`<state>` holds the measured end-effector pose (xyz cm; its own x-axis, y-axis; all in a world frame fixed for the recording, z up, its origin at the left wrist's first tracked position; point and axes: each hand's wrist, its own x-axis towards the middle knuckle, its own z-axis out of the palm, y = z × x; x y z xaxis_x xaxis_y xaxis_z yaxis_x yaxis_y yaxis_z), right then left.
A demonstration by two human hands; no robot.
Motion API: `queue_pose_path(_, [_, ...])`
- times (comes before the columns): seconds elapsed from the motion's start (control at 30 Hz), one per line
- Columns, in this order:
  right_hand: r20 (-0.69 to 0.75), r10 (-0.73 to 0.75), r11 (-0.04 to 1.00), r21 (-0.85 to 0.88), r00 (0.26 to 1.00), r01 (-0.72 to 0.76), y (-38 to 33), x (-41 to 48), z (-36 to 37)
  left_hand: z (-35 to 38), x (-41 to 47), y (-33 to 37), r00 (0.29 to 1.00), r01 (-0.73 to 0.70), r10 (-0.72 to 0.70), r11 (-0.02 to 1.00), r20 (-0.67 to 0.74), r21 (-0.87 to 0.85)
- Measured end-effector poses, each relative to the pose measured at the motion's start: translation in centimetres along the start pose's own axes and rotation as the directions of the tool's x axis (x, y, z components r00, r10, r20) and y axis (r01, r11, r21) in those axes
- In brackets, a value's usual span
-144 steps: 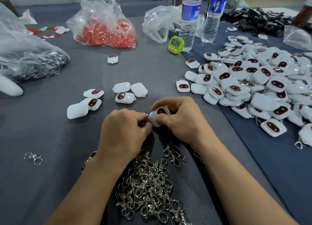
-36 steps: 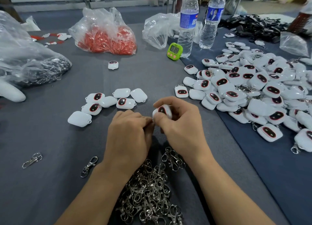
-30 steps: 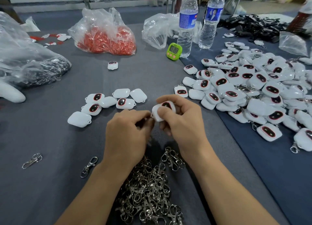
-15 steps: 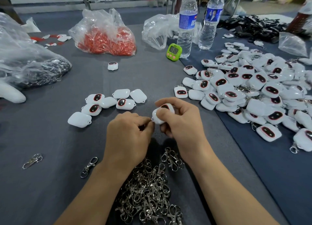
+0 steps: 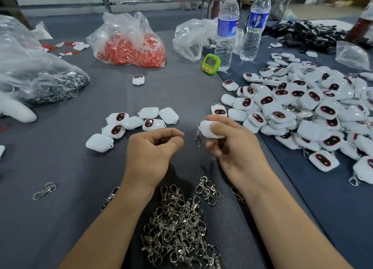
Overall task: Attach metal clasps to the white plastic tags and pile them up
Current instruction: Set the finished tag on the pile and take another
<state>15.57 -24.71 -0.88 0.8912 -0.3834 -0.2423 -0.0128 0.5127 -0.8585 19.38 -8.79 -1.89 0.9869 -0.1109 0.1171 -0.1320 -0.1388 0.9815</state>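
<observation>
One tag (image 5: pixel 210 131), one clasp (image 5: pixel 198 140), two bottles (image 5: pixel 226 32).

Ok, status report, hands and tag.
Left hand curled, nothing seen in it. Right hand grips white tag, metal clasp hanging from it. Nothing between it and tag pile.

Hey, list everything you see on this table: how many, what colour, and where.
held tag: one, white, in the right hand
hanging clasp: one, silver, dangling from the held tag
loose tags: about seven, white, left of centre
lone tag: one, white, farther back
tag pile: many, white with dark faces, right side
clasp pile: many, silver, near edge between the forearms
stray clasps: two, silver, near left
water bottles: two, clear with blue labels, far back
timer: one, green, beside the bottles
bag of red pieces: one, clear, far back
bag of dark metal pieces: one, clear, far left
left hand: fingers curled, nothing seen in them
right hand: grips the held tag
</observation>
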Motion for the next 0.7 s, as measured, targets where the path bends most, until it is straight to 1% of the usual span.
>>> queue_pose_path(0.07, [-0.010,0.011,0.998,0.062,1.000,-0.011,-0.3,0.3,-0.4,-0.1,0.1,0.0,1.000,0.012,-0.012,1.000,-0.002,-0.015])
queue_pose_path(0.1, [-0.004,0.011,0.998,0.058,1.000,-0.011,-0.3,0.4,-0.6,-0.2,0.2,-0.1,1.000,0.009,-0.009,1.000,-0.005,0.003])
queue_pose_path(0.13, [0.008,0.015,1.000,0.009,1.000,-0.015,-0.3,0.5,-0.8,-0.2,0.2,-0.2,1.000,0.003,-0.003,1.000,-0.007,0.031])
queue_pose_path(0.17, [0.026,0.021,0.997,-0.080,0.999,-0.019,-0.3,0.5,-1.0,-0.2,0.2,-0.4,1.000,-0.003,0.004,0.998,-0.012,0.070])
queue_pose_path(0.2, [0.058,0.038,0.986,-0.163,0.998,-0.029,-0.4,0.4,-1.0,-0.2,0.1,-0.4,1.000,-0.012,0.014,0.993,-0.022,0.115])
queue_pose_path(0.23, [0.100,0.056,0.978,-0.204,0.993,-0.034,-0.7,0.3,-1.0,-0.2,0.1,-0.5,0.999,-0.026,0.031,0.986,-0.032,0.163])
queue_pose_path(0.27, [0.147,0.065,0.986,-0.160,0.987,-0.041,-1.0,0.3,-1.2,-0.2,0.0,-0.6,0.998,-0.041,0.050,0.977,-0.040,0.211])
queue_pose_path(0.3, [0.187,0.062,0.998,0.005,0.980,-0.064,-1.5,0.2,-1.6,-0.2,-0.1,-0.5,0.997,-0.053,0.067,0.964,-0.044,0.259])
queue_pose_path(0.33, [0.226,0.043,0.963,0.249,0.973,-0.100,-2.0,0.3,-2.2,-0.2,-0.1,-0.5,0.995,-0.065,0.083,0.951,-0.046,0.303])
queue_pose_path(0.37, [0.261,-0.008,0.891,0.440,0.965,-0.112,-2.5,0.3,-2.9,-0.2,-0.2,-0.4,0.994,-0.078,0.100,0.938,-0.051,0.338])
queue_pose_path(0.4, [0.288,-0.054,0.835,0.538,0.956,-0.115,-2.9,0.3,-3.5,-0.2,-0.3,-0.3,0.991,-0.088,0.119,0.926,-0.060,0.367])
queue_pose_path(0.43, [0.309,-0.078,0.824,0.555,0.948,-0.114,-3.0,0.3,-3.6,-0.3,-0.4,-0.2,0.987,-0.101,0.143,0.911,-0.076,0.399])
queue_pose_path(0.5, [0.335,-0.061,0.886,0.453,0.940,-0.103,-2.3,0.3,-3.2,-0.4,-0.4,-0.1,0.963,-0.164,0.249,0.849,-0.106,0.502])
queue_pose_path(0.57, [0.352,-0.017,0.952,0.293,0.936,-0.093,-1.4,0.3,-2.4,-0.8,-0.2,-0.3,0.925,-0.215,0.361,0.751,-0.116,0.624])
queue_pose_path(0.6, [0.357,0.002,0.973,0.215,0.934,-0.085,-1.0,0.2,-2.0,-1.2,0.1,-0.5,0.922,-0.197,0.368,0.709,-0.117,0.677])
queue_pose_path(0.63, [0.361,0.018,0.986,0.148,0.933,-0.076,-0.8,0.2,-1.7,-1.7,0.4,-0.6,0.931,-0.151,0.344,0.670,-0.123,0.726])
queue_pose_path(0.7, [0.356,0.040,0.996,0.062,0.934,-0.066,-0.6,0.2,-1.6,-3.2,1.2,-1.0,0.950,-0.008,0.259,0.582,-0.176,0.813])
